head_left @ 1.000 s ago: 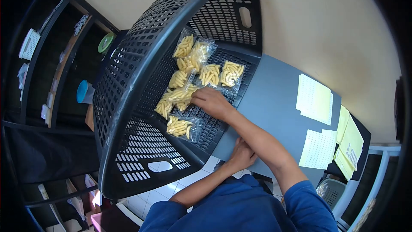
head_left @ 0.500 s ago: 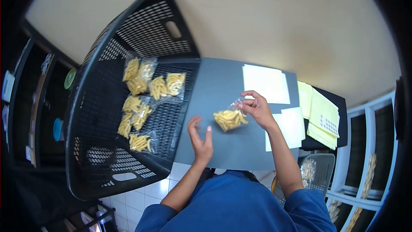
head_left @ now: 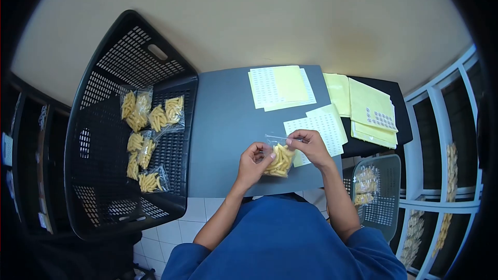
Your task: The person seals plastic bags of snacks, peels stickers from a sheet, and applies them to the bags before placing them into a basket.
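A clear plastic bag of yellow stick-shaped snacks [head_left: 280, 162] is held upright between my hands over the grey table [head_left: 220, 124], near its front edge. My left hand [head_left: 253, 166] grips the bag's left side between thumb and fingers. With thumb and fingertips, my right hand [head_left: 312, 149] pinches the bag's upper right corner. The bag's top edge stands up between them. Just behind my right hand lie label sheets [head_left: 328, 127], partly under the bag and hand in this view.
At left, a large black crate [head_left: 174, 153] holds several similar snack bags [head_left: 157, 116]. More label sheets [head_left: 264, 88] lie at the table's back. Yellow sheets [head_left: 369, 105] rest on a black surface at right. Below it, a grey basket [head_left: 386, 215] contains packets [head_left: 365, 184].
My left hand has moved right and taken hold of the bag, which hung from my right hand alone before. The bag is now lower and more upright. The camera view has shifted.
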Demonstrator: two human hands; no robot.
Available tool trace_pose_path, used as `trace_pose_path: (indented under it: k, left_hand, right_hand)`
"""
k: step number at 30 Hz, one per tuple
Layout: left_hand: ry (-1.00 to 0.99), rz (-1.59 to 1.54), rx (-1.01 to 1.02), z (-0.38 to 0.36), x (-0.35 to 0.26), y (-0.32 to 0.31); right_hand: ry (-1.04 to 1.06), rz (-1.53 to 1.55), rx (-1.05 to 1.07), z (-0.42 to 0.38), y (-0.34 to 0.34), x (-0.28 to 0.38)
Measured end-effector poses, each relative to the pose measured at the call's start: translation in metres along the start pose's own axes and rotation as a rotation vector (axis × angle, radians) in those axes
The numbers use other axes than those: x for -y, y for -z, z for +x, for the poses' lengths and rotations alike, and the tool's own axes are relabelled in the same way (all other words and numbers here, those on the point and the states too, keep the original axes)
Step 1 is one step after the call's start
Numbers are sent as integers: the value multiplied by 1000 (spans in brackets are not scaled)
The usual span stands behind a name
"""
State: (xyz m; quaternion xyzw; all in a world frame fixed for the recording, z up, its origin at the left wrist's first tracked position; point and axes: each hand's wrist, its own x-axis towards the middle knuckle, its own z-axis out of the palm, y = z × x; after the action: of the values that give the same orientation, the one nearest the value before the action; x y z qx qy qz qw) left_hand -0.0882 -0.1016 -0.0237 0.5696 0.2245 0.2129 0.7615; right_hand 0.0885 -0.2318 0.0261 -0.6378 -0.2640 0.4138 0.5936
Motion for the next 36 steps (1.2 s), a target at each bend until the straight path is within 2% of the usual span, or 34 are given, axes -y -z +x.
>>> trace_pose_path:
  k: [3, 15, 18, 21, 24, 30, 36]
  left_hand:
    - [-37, -76, -49, -1, -4, -7]
    - [30, 96, -18, 8, -14, -5]
    - [-39, 171, -30, 7, -13, -2]
    - [-52, 257, -29, 5, -17, -5]
    - [-142, 472, -14, 2, -28, -11]
    - [-195, 475, -46, -1, -25, -1]
    - [-111, 180, -62, -11, -1, -1]
  right_hand:
    - [-19, 60, -14, -14, 4, -7]
    - [-18, 72, -1, -23, 5, -19]
    - [-30, -151, 24, -23, 5, -15]
    - [197, -433, 40, -22, -4, -3]
    - [197, -422, 52, -14, -15, -2]
    - [178, -482, 76, -14, -28, 10]
    - [128, -343, 54, -17, -31, -8]
